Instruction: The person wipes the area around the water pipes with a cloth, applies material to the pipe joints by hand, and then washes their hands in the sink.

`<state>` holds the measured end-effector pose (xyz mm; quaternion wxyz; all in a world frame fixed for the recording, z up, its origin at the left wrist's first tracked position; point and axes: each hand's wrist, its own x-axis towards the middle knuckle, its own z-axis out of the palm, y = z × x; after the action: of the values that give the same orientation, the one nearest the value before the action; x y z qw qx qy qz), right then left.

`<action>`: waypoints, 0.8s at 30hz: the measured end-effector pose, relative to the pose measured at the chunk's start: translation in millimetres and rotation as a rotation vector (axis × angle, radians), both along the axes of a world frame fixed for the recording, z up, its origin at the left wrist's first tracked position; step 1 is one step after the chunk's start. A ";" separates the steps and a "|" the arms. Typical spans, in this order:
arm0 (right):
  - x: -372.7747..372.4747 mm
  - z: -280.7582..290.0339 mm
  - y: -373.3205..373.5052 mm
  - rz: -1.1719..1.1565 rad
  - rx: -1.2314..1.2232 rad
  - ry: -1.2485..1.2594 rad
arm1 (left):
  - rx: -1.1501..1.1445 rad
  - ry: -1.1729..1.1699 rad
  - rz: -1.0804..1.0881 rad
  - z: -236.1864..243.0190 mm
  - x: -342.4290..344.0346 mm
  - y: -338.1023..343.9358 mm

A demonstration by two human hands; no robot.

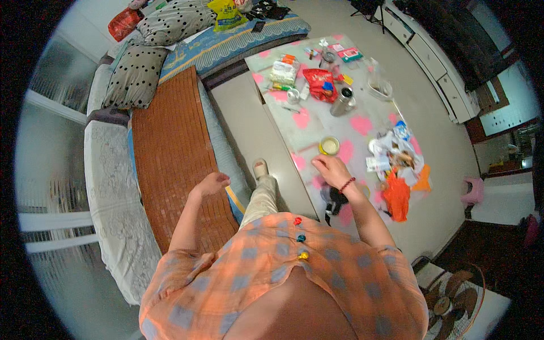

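Note:
My left hand hangs in the air over the edge of the brown slatted sofa mat, fingers loosely bent and apart, with nothing seen in it. My right hand, a dark red bead bracelet on its wrist, is over the near part of the long table. Its fingers are curled in, and no object shows in them. Just beyond it stands a small round yellow-rimmed tin, apart from the fingers. A dark bundle lies beside my right wrist.
On the table are a steel thermos, a red packet, a glass jar, a clear container, crumpled bags and an orange bag. A fan stands lower right; a white cabinet is at the far right.

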<state>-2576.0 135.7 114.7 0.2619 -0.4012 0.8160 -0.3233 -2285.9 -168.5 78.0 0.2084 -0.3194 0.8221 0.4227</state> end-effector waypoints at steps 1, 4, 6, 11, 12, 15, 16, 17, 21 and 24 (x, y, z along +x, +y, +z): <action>-9.4 -5.5 -36.2 0.019 -0.014 -0.020 | 0.017 0.018 0.013 -7.8 0.1 -25.1; -51.0 -38.5 -136.0 0.011 0.003 0.046 | -0.068 -0.146 -0.028 28.9 -40.5 -80.6; -79.3 -69.8 -204.8 0.032 -0.026 0.140 | -0.025 -0.043 -0.018 -7.5 -43.5 -151.3; -162.0 -92.6 -330.1 -0.025 0.115 0.299 | 0.055 0.083 0.139 39.8 -126.8 -227.0; -183.2 -96.2 -355.0 -0.033 0.157 0.314 | 0.049 0.092 0.117 44.6 -142.6 -242.9; -232.3 -116.3 -419.1 -0.088 0.340 0.378 | 0.087 0.112 0.100 40.2 -172.9 -288.8; -248.1 -128.6 -436.6 -0.105 0.381 0.415 | 0.139 0.127 0.125 33.6 -178.9 -303.4; -262.2 -141.1 -449.3 -0.123 0.425 0.452 | 0.191 0.141 0.147 27.2 -185.8 -317.5; -310.1 -230.1 -480.3 -0.280 0.357 0.730 | 0.209 0.058 0.043 26.6 -255.6 -373.1; -330.5 -226.2 -497.8 -0.110 0.542 0.463 | 0.301 0.031 0.061 19.3 -309.6 -404.9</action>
<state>-2906.5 -362.2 -111.4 0.1493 -0.3351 0.9302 -0.0093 -2595.5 -573.3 97.4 0.2282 -0.3028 0.7425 0.5522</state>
